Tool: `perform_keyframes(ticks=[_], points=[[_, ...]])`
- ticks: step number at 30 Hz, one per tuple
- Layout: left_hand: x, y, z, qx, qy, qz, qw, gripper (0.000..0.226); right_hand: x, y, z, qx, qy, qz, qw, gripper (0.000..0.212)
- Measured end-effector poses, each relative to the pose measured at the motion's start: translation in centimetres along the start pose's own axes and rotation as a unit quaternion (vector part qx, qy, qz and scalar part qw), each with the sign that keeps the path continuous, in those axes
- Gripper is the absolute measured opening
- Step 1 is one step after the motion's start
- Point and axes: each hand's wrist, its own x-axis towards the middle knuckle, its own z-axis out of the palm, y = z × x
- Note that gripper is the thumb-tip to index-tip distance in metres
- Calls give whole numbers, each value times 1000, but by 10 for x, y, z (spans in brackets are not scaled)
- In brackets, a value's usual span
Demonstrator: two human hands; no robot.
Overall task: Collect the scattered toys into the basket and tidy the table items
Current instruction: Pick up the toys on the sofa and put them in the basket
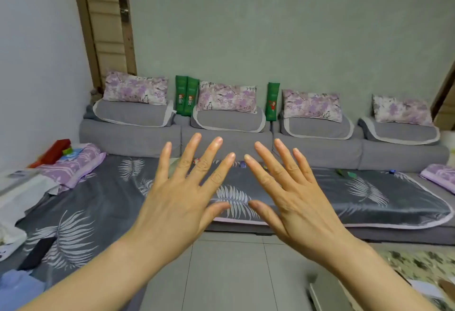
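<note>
Logging the head view, the only one I have. Left hand [182,197] and right hand [293,200] are both raised in front of the camera, backs toward me, fingers fully spread, holding nothing. Thumb tips nearly meet between them; I read a small gap, not contact.

Behind the hands runs a long grey sofa [317,153] with a dark leaf-print cover [98,200] on the seat. Small toys lie scattered on that cover, well apart: a small red and white toy [196,161] showing between the left fingers, a bluish piece [242,164] just beyond the fingertips, a green piece [351,174] further right, and a tiny blue one [392,171] near the far end. All too small for me to identify.

Floral pillows [227,99] sit along the backrest, with green cushions [187,96] standing upright between them. A red box [55,149] rests on a purple pillow [73,166] at left.
</note>
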Motion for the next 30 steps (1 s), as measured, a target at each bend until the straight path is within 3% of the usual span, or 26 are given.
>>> perform_keyframes(ticks=[17, 30], points=[[204, -182, 293, 62, -41, -40, 996, 73, 291, 134, 280, 35, -22, -50, 998, 65], [368, -364, 554, 18, -68, -9, 997, 79, 514, 207, 517, 60, -65, 11, 996, 63]])
